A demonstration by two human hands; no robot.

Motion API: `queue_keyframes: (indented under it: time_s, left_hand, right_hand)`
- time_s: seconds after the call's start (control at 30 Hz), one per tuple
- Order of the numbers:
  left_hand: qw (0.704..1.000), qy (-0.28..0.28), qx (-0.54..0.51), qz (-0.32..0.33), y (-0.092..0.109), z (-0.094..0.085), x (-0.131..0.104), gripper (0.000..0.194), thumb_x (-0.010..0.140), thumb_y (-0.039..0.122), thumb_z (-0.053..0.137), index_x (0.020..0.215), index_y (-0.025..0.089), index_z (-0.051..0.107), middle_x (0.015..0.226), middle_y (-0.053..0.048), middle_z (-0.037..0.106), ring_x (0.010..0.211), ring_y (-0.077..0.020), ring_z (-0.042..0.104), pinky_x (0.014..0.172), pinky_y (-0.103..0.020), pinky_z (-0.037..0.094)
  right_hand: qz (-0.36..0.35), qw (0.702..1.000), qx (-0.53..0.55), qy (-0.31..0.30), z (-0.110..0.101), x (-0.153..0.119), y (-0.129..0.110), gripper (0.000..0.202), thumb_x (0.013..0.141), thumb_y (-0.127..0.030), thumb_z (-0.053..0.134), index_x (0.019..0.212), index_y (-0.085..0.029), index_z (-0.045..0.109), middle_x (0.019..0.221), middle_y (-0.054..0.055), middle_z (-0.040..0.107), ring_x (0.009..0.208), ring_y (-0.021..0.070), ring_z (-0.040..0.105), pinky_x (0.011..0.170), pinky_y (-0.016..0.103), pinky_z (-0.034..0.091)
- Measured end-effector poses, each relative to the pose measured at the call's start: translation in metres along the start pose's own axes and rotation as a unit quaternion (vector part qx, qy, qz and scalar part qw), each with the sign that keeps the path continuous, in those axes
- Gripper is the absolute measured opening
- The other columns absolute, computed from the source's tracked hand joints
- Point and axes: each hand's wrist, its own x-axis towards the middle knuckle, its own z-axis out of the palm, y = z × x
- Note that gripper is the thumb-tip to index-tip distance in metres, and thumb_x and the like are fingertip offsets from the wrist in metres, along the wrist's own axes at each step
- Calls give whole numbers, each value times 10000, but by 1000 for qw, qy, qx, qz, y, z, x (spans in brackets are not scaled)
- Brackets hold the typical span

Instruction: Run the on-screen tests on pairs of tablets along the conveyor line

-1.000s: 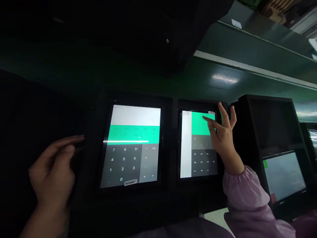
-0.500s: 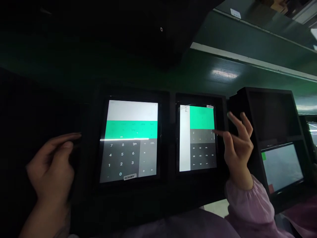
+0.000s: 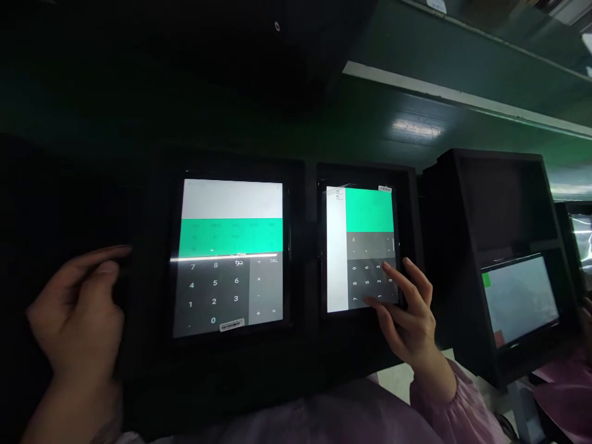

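Two lit tablets lie side by side in black compartments, each showing a calculator with a green band. My right hand (image 3: 409,314) is over the lower part of the right tablet (image 3: 337,259); its fingers are apart, and the index fingertip is at the keypad by the 7 and 4 keys. Nothing is held in it. To the left of the left tablet (image 3: 231,200), my left hand (image 3: 78,308) hovers or rests in the dark with its index finger stretched out and the thumb close under it. No object shows in that hand, and its lower fingers are hidden.
Further right stands another black tray (image 3: 504,154) holding a lit screen (image 3: 522,302) with green and red corner squares. A green metal shelf (image 3: 462,92) runs across the back. At the far right edge, part of another person's pink sleeve (image 3: 564,388) shows.
My right hand has moved down and left, from the right tablet's edge onto its keypad. My left hand keeps its pose. The whole view has shifted slightly.
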Motion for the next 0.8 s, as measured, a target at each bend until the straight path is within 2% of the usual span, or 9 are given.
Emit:
queue_keyframes:
  time_s: [0.07,0.13,0.27,0.37,0.5,0.57,0.67,0.73,0.8]
  left_hand:
    - [1000,3,0,0,5,1,-1,343,506,530,585,706,258,645,946,-85,711,1122,-398,657,1092,-594,479]
    - [1000,6,-3,5,7,1,-2,323,506,525,583,687,264,640,934,-79,716,1102,-380,658,1083,-575,493]
    - [1000,13,-17,10,4,0,0,307,503,500,595,677,257,665,880,-68,718,1048,-359,678,1062,-563,521]
    - [999,10,-25,17,0,0,1,303,520,499,609,686,254,677,870,-66,718,1041,-355,687,1063,-559,532]
    - [1000,2,-21,20,3,0,-1,294,533,502,608,689,257,656,871,-66,698,1047,-347,672,1071,-560,526]
    - [1000,3,-20,19,7,0,-2,288,518,500,602,673,258,633,846,-67,674,993,-336,659,1049,-571,531]
    - [999,9,-26,17,9,0,-2,280,497,495,588,652,263,610,834,-68,655,957,-325,637,1041,-568,518]
    - [999,4,-24,22,7,0,-1,288,507,502,594,661,262,635,842,-61,667,930,-308,626,1035,-552,512]
    - [999,4,-25,25,3,-1,1,301,515,504,608,673,257,676,835,-51,684,877,-283,616,1024,-541,513]
  right_hand:
    - [1,1000,-8,-8,4,4,-1,283,991,-137,614,1125,-287,813,1650,2,495,1586,370,339,1158,573,520]
    - [6,1000,-22,-18,7,6,-2,284,995,-141,625,1167,-282,801,1644,17,499,1612,371,287,1199,582,488]
    - [10,1000,-20,-9,9,7,-2,283,972,-118,645,1129,-282,814,1605,14,541,1621,381,268,1225,602,468]
    - [-12,1000,-3,14,5,3,-3,283,946,-131,637,1059,-306,829,1586,-7,561,1598,398,322,1149,618,539]
    - [-44,998,-24,-24,-2,4,-3,237,921,-132,669,961,-298,832,1522,11,619,1602,397,321,1090,586,590]
    - [-26,1000,-13,3,-7,13,0,243,955,-140,642,972,-293,831,1561,-7,585,1592,374,341,1159,586,532]
    - [48,995,-50,77,-11,39,14,287,1023,-188,574,1035,-301,837,1590,-9,551,1562,372,375,1233,654,413]
    - [86,988,-90,90,-5,62,30,301,1050,-246,545,1059,-290,842,1579,30,553,1559,405,360,1230,703,378]
    - [92,987,-102,83,7,82,48,343,1065,-299,506,1029,-264,846,1561,62,560,1555,436,343,1217,738,361]
